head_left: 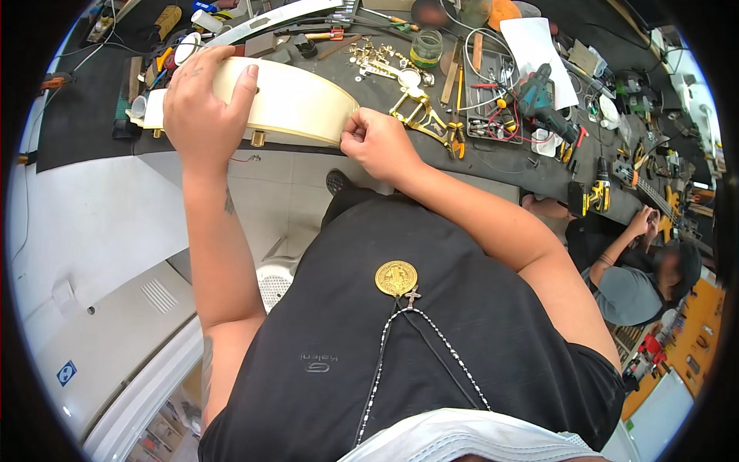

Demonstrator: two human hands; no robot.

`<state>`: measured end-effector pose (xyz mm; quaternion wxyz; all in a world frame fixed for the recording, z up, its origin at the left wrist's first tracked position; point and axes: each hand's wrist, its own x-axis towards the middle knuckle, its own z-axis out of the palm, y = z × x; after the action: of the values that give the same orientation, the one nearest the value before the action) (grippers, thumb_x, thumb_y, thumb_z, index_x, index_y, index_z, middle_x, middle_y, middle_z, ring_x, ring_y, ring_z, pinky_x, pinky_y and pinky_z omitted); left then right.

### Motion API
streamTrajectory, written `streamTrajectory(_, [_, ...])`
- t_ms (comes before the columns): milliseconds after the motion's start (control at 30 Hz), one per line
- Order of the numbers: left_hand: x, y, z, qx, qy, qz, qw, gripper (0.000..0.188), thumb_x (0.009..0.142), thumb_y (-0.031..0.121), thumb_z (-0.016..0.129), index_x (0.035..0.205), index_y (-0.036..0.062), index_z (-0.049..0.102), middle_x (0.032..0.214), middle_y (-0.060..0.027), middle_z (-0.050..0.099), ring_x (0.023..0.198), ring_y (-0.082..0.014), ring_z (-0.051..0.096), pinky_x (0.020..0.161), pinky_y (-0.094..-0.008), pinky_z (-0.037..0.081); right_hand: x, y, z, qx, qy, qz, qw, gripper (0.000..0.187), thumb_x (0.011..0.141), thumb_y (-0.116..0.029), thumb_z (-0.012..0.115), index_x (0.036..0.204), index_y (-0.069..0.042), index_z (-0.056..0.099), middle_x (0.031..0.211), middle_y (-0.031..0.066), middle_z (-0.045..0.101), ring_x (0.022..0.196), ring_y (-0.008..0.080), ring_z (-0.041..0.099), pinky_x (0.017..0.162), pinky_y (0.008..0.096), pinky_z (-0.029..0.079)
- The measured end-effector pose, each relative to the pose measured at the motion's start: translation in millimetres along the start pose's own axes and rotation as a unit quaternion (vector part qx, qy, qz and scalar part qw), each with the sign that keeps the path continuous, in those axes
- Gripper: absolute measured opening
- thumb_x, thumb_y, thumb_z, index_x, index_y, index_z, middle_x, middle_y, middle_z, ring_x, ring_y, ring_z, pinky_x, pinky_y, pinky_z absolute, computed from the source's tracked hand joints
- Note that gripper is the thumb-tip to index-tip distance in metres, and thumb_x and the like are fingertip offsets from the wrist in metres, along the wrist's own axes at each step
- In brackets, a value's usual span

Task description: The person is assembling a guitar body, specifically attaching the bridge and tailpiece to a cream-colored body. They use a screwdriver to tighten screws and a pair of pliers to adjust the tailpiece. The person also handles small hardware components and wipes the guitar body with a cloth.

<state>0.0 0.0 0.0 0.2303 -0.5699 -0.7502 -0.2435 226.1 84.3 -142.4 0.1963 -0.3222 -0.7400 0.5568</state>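
Observation:
A cream guitar body [296, 100] stands on edge at the front of the dark workbench, its curved side facing up. Gold knobs [258, 138] stick out from its face on my side. My left hand [202, 108] lies over the body's left part, thumb apart from the fingers, gripping it. At the right end, my right hand [379, 145] is closed in a pinch against the body's edge; whatever is between the fingertips is hidden. Just right of that hand lies a gold guitar tailpiece [422, 114], with small gold parts [377, 58] scattered behind it.
A glass jar [426, 49] stands behind the tailpiece. Farther right are a tool tray [493, 127], a teal power drill [543, 100] and a yellow drill [599, 189]. White paper [539, 58] lies behind. Another person [639, 281] sits at the right, by a guitar neck [647, 189].

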Motion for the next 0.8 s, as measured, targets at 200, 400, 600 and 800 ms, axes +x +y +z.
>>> streamTrajectory(200, [1, 0, -3, -0.001, 0.006, 0.014, 1.000, 0.035, 0.089, 0.037, 0.078, 0.112, 0.0117, 0.079, 0.117, -0.0075, 0.078, 0.116, -0.0286, 0.070, 0.100, -0.0414, 0.052, -6, 2, 1, -0.010, 0.013, -0.026, 1.000, 0.012, 0.088, -0.009, 0.073, 0.090, 0.001, 0.067, 0.075, 0.0066, 0.067, 0.067, 0.0151, 0.062, 0.066, 0.0317, 0.053])
streamTrajectory(400, [0, -1, -1, 0.002, 0.008, 0.009, 1.000, 0.035, 0.089, 0.038, 0.077, 0.112, 0.0124, 0.079, 0.117, -0.0067, 0.078, 0.117, -0.0278, 0.069, 0.100, -0.0412, 0.051, -4, 11, -1, -0.034, 0.022, -0.104, 0.994, 0.010, 0.088, -0.008, 0.074, 0.088, 0.000, 0.069, 0.077, 0.0104, 0.069, 0.068, 0.0201, 0.066, 0.066, 0.0352, 0.054])
streamTrajectory(600, [-1, 0, 0, 0.001, 0.009, 0.011, 1.000, 0.035, 0.090, 0.039, 0.077, 0.112, 0.0126, 0.079, 0.118, -0.0062, 0.078, 0.118, -0.0272, 0.069, 0.100, -0.0412, 0.051, -3, 4, -4, -0.084, 0.022, -0.145, 0.986, 0.009, 0.087, -0.009, 0.074, 0.088, -0.001, 0.071, 0.079, 0.0130, 0.070, 0.070, 0.0256, 0.069, 0.066, 0.0383, 0.055])
streamTrajectory(800, [-1, -1, -1, -0.002, 0.007, 0.010, 1.000, 0.035, 0.090, 0.039, 0.076, 0.112, 0.0116, 0.079, 0.117, -0.0065, 0.078, 0.117, -0.0275, 0.070, 0.099, -0.0409, 0.052, -7, 7, -14, -0.127, 0.026, -0.184, 0.974, 0.007, 0.087, -0.008, 0.075, 0.087, -0.003, 0.069, 0.081, 0.0120, 0.070, 0.072, 0.0277, 0.070, 0.068, 0.0382, 0.056])
